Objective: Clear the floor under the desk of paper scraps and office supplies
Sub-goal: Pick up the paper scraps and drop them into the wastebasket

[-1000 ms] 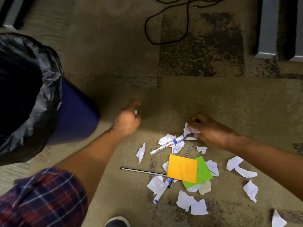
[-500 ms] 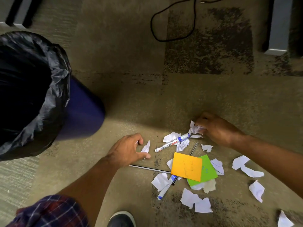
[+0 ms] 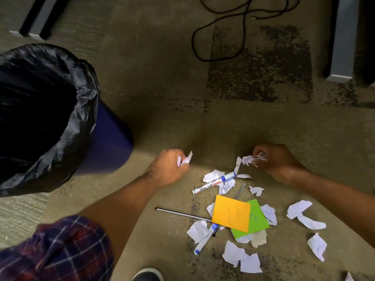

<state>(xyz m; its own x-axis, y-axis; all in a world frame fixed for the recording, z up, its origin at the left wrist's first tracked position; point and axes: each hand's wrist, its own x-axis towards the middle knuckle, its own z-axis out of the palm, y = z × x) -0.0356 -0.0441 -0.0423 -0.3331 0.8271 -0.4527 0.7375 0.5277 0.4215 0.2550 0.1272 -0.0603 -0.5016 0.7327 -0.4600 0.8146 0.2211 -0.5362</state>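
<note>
My shoe (image 3: 147, 275) at bottom edge, plaid sleeve (image 3: 56, 250) at left. Loose scraps (image 3: 241, 258) scattered on carpet (image 3: 162, 250) ahead. Orange note (image 3: 231, 213) overlaps green note (image 3: 256, 220) mid-pile. Near marker (image 3: 205, 239) pokes out from under orange note, thin rod (image 3: 178, 213) beside it. Far marker (image 3: 215, 183) lies among scraps. Left hand (image 3: 168, 169) pinches one scrap (image 3: 185, 159). Right hand (image 3: 278, 161) clamped on crumpled wad (image 3: 252, 159), just past far marker. Bin (image 3: 109, 142) with black liner (image 3: 81, 94) left of left hand. Cable (image 3: 223, 33) far back.

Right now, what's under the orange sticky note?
The orange note covers part of a green note, one end of a thin black rod and a marker. Anything fully beneath is hidden.
</note>
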